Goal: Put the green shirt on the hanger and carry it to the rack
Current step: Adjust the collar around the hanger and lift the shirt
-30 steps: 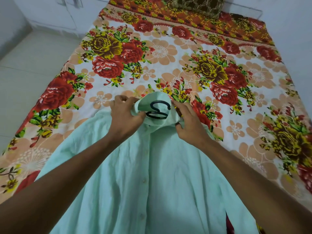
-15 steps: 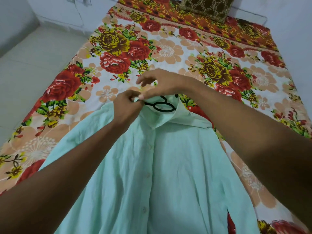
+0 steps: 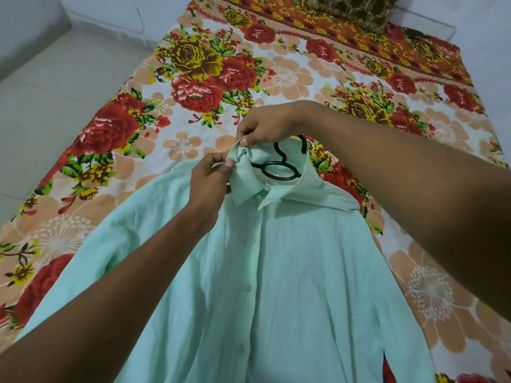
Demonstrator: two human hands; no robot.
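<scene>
A pale green button-up shirt [image 3: 276,272] lies front up on the bed, collar pointing away from me. A black hanger [image 3: 279,168] sits inside it; only its neck ring and part of the hook show through the collar opening. My left hand [image 3: 208,179] pinches the left side of the collar. My right hand [image 3: 266,127] reaches across from the right and pinches the same collar edge just above the left hand.
The bed is covered by a floral sheet [image 3: 210,87] of red and yellow roses. A dark patterned pillow [image 3: 356,9] lies at the head of the bed. Pale tiled floor [image 3: 49,100] runs along the bed's left side, with white walls beyond.
My right hand left the right side of the collar, crossed over the hanger and now pinches the left collar edge. The right collar flap has folded down flat.
</scene>
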